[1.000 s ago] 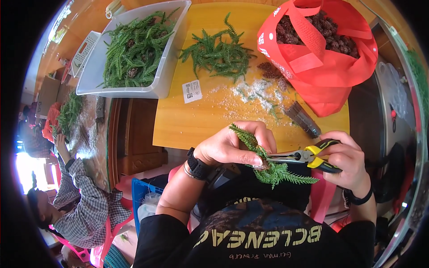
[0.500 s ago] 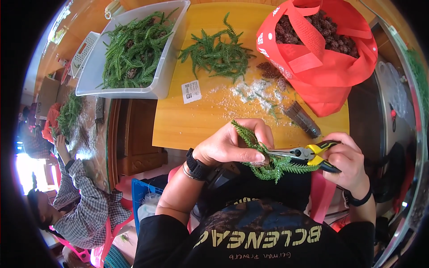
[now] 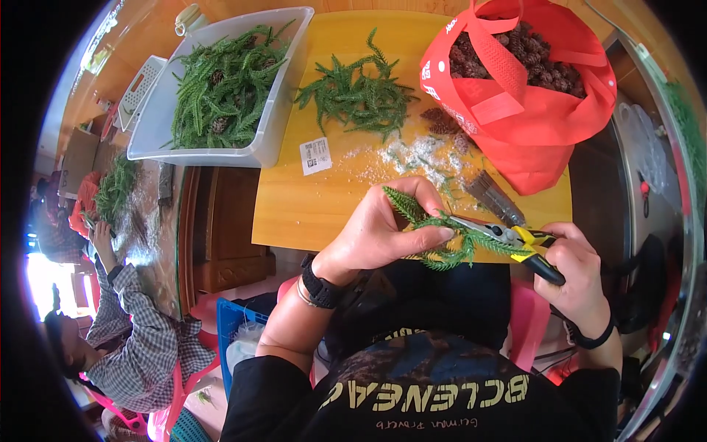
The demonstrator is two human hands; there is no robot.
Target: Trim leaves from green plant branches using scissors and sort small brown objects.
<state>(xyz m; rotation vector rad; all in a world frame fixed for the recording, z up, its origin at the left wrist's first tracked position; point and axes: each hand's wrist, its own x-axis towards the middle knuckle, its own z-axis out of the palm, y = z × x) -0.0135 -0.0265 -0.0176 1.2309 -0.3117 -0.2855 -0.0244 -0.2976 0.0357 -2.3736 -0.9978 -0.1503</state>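
Over the table's near edge, my left hand (image 3: 394, 232) pinches a green artificial pine sprig (image 3: 449, 254) between thumb and fingers. My right hand (image 3: 571, 269) is closed round the yellow and black handles of long-nose pliers (image 3: 508, 237). The pliers' metal jaws reach left to the middle of the sprig, right beside my left thumb. Whether the jaws grip a stem or wire there I cannot tell. Sprig tips stick out above my left hand and rightward beneath the pliers.
On the yellow table (image 3: 294, 214) lie loose pine sprigs (image 3: 361, 92), white flakes (image 3: 423, 158), a bundle of thin wires (image 3: 493, 197) and a paper label (image 3: 316, 156). A plastic bin (image 3: 258, 151) holds sprigs; a red bag (image 3: 523, 147) holds pine cones. Another person (image 3: 147, 346) works at left.
My hands have risen slightly with the sprig. The pliers have tilted, their handles lower and their jaws pointing up and left. My left thumb and the sprig have turned a little.
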